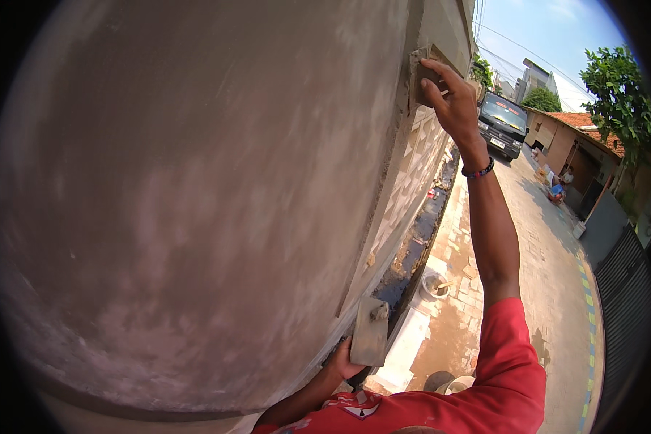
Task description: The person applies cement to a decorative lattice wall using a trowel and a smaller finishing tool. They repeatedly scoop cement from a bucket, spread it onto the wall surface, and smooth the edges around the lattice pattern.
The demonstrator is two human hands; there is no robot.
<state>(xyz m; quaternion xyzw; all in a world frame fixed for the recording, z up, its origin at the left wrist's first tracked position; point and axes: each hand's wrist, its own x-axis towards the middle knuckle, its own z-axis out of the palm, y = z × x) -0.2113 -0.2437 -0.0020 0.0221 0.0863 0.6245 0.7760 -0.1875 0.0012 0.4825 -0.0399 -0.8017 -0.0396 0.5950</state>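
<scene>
The right hand (pixel 448 100), raised, grips a small flat block (pixel 419 77) between thumb and fingers at the outer edge of the grey wall (pixel 217 181), a hold that appears to align its face with that edge. The left hand (pixel 344 360), lower, is closed on a rectangular board (pixel 369 343), fingers partly hidden, its face bearing a grey lump (pixel 378 312), probably mortar, apparently held low to stay near the body. Beyond, a bucket (pixel 434 286) stands on paving beside the drain channel (pixel 423 231), presumably for nearby access.
</scene>
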